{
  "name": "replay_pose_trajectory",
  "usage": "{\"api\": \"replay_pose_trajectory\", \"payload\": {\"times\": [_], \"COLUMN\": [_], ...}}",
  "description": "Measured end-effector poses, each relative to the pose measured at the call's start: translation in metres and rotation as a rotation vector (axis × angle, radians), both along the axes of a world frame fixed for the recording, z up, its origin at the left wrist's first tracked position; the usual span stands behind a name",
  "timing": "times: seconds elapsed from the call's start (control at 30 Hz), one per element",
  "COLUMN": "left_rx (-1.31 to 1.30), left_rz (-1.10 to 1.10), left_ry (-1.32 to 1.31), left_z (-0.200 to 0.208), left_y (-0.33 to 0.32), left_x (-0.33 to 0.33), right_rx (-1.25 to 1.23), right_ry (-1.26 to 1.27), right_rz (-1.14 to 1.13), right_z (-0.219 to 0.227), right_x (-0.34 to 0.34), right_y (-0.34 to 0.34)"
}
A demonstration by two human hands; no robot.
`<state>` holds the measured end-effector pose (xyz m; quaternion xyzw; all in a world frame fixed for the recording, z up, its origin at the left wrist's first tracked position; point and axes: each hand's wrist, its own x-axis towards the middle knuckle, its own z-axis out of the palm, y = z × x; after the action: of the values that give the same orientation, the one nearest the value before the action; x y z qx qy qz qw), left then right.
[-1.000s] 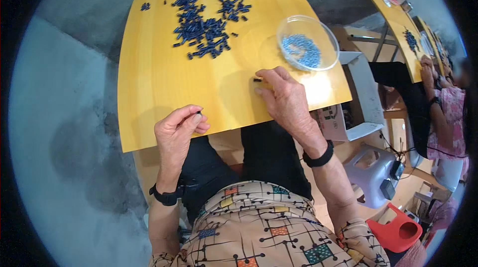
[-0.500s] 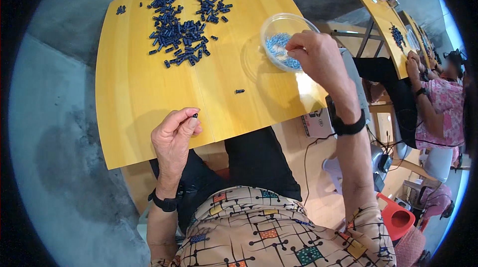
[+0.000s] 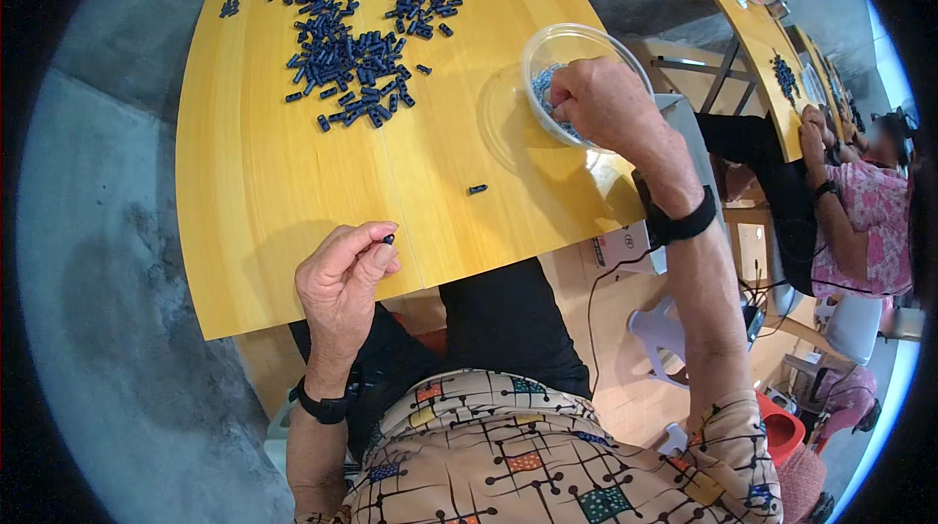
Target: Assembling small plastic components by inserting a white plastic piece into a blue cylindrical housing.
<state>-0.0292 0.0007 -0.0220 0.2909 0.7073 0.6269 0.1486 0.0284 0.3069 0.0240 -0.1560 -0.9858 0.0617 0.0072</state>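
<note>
Our left hand (image 3: 342, 270) pinches a small dark cylinder (image 3: 389, 239) | our right hand (image 3: 608, 106), grip unclear, over a round clear-plastic tub (image 3: 532, 57)

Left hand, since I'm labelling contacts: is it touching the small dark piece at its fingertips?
Touching. The head view shows the left hand pinching the small dark piece between thumb and forefinger.

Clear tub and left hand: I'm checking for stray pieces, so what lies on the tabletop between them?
In the head view, one small dark piece lies by itself on the yellow tabletop between the left hand and the clear tub.
</note>
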Motion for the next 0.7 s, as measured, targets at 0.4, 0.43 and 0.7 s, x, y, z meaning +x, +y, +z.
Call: {"api": "replay_pose_trajectory", "payload": {"times": [0.4,0.43,0.7], "left_rx": [-0.005,-0.02,0.032], "left_rz": [-0.001,0.0,0.022], "left_ry": [0.009,0.012,-0.045], "left_z": [-0.001,0.0,0.008], "left_y": [0.002,0.001,0.005], "left_x": [-0.001,-0.001,0.008], "right_rx": [-0.362,-0.613,-1.504], "right_ry": [0.139,0.138,0.469], "right_rz": [-0.056,-0.132,-0.118], "right_z": [0.018,0.023,0.031], "right_x": [0.011,0.013,0.031], "right_y": [0.02,0.02,0.01]}}
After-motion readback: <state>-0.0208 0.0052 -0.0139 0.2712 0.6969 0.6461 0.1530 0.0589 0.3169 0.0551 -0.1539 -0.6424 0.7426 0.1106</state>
